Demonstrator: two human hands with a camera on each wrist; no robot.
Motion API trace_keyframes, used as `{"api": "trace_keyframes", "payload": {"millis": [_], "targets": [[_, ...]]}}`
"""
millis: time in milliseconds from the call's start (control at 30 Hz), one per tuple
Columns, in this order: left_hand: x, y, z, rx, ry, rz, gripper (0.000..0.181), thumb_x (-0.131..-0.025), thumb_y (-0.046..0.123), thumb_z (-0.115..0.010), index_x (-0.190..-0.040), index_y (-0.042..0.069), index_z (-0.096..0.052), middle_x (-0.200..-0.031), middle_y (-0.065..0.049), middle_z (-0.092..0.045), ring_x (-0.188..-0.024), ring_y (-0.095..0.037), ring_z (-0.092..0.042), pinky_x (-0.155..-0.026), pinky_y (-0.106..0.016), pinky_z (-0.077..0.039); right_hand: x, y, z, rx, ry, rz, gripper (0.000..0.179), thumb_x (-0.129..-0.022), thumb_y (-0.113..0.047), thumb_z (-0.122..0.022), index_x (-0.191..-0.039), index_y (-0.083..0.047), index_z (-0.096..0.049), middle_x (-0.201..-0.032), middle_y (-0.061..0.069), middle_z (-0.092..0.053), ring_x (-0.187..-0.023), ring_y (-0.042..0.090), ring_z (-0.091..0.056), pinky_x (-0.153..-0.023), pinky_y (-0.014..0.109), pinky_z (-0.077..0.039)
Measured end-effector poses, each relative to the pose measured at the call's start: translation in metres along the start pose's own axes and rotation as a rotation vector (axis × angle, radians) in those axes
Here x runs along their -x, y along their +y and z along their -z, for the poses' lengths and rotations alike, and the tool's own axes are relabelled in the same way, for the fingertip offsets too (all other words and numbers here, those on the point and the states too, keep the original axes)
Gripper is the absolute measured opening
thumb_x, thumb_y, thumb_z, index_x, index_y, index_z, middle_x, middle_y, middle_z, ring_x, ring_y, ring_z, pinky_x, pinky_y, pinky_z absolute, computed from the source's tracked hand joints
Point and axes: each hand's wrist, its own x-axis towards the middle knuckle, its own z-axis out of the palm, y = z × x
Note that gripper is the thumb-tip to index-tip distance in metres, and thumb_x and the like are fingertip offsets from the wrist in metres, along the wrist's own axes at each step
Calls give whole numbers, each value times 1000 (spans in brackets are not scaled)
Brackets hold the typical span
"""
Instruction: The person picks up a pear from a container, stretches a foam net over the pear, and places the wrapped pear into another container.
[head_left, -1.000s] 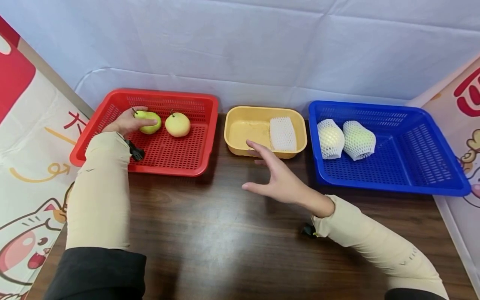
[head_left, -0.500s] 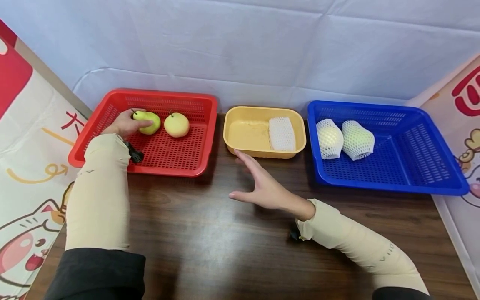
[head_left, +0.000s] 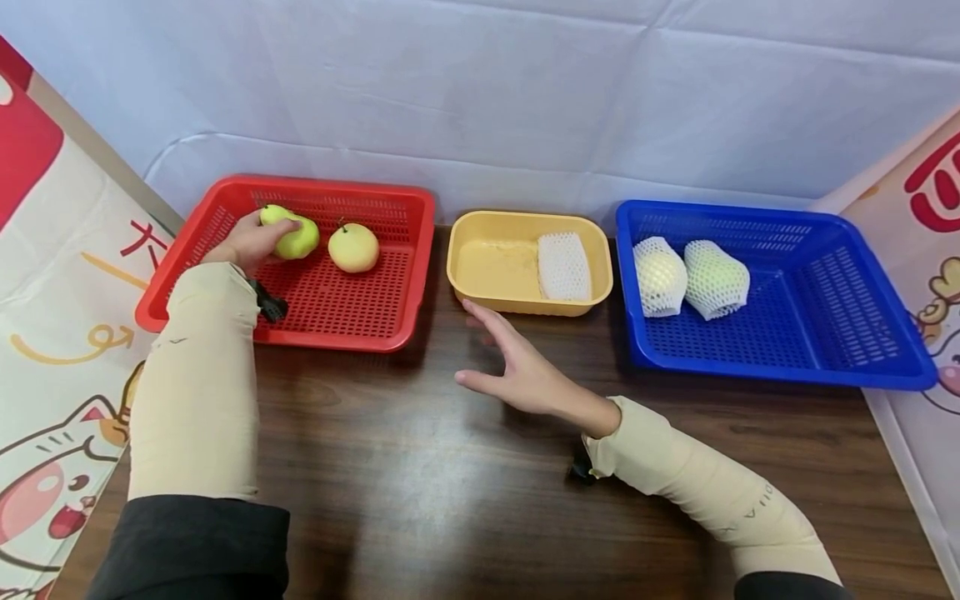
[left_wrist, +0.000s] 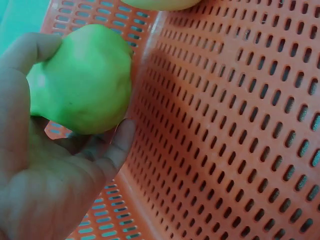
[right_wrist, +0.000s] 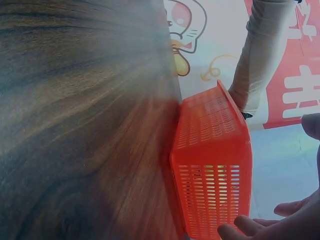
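Observation:
My left hand grips a green pear inside the red basket. In the left wrist view the thumb and fingers curl round the pear. A rounder yellow pear sits in the basket just right of it. My right hand hovers over the table, holding nothing, its fingers and thumb spread. It is nearest the front of the yellow tray, where a white foam net lies at the right end.
A blue basket at the right holds two fruits in white foam nets, a yellowish one and a greenish one. Both baskets and the tray stand in a row on the dark wooden table, before a pale cloth backdrop.
The green pear has risen slightly and tilted in my left hand. My right hand has moved left and a little toward the front, away from over the tray.

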Motion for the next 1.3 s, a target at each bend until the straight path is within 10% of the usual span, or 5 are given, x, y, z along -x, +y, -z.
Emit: {"api": "trace_keyframes", "payload": {"millis": [333, 633, 1100, 1300], "targets": [[4, 13, 6, -17, -29, -9, 53, -101, 41, -56, -140, 9, -39, -122, 0, -45, -98, -5, -52, -84, -20, -52, -2, 1, 2, -8, 15, 6, 84, -90, -7, -77, -158, 0, -28, -163, 17, -30, -145, 29, -38, -113, 56, -38], [17, 38, 20, -312, -32, -95, 50, -100, 48, -55, -121, 3, -47, -104, -3, -51, -85, -12, -49, -72, -24, -46, -1, -4, 4, -35, 45, 27, 80, -88, -3, -78, -154, 2, -32, -160, 16, -35, -143, 26, -40, -112, 51, -41], [65, 60, 24, -228, -14, -222, 51, -100, 45, -61, -134, 13, -42, -119, 0, -51, -108, -16, -46, -89, -25, -39, -4, -3, 1, -17, 6, 23, 81, -88, -9, -80, -155, -5, -35, -159, 8, -39, -143, 32, -41, -113, 44, -41], [92, 69, 16, -233, -39, -373, 36, -99, 33, -68, -124, 15, -50, -114, 2, -58, -105, -13, -52, -83, -17, -43, -3, -5, 1, -10, 4, 31, 82, -87, -11, -81, -156, -6, -35, -158, 8, -39, -142, 35, -41, -113, 43, -42]]}}
